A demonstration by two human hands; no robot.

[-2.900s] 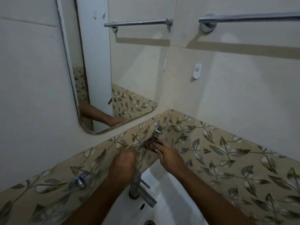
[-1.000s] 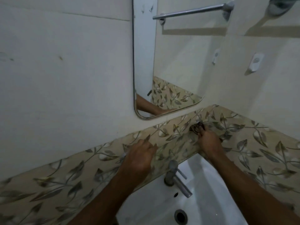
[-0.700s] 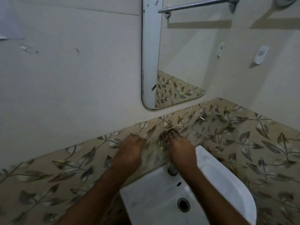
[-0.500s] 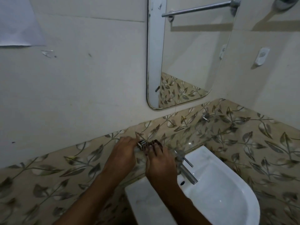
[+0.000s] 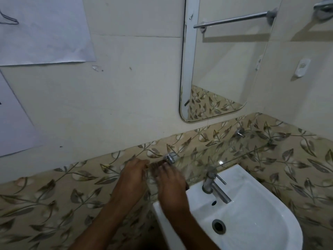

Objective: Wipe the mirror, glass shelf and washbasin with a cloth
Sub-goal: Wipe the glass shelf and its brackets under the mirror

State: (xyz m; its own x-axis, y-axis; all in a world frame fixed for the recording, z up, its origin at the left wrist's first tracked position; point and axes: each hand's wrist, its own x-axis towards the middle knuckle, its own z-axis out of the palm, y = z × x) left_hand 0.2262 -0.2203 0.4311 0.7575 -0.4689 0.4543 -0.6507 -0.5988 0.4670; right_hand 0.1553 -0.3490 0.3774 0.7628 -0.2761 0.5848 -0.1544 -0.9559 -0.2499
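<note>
Head view: cream wall tiles (image 5: 126,98) above a leaf-patterned tile band (image 5: 54,192). Glass shelf (image 5: 234,156) runs along the band, its chrome bracket (image 5: 169,157) just at 12 o'clock of the hands. Left hand (image 5: 131,179) and right hand (image 5: 169,183) lie side by side on the shelf's left end; fingers extended, pressing a dark cloth (image 5: 155,166) flat between them. Washbasin (image 5: 270,228), white, sits at 4 o'clock of the hands, with faucet (image 5: 214,186) and drain (image 5: 219,226). Mirror (image 5: 219,65) hangs at 1 o'clock. Paper sheets (image 5: 43,27) are fixed at 10 o'clock.
</note>
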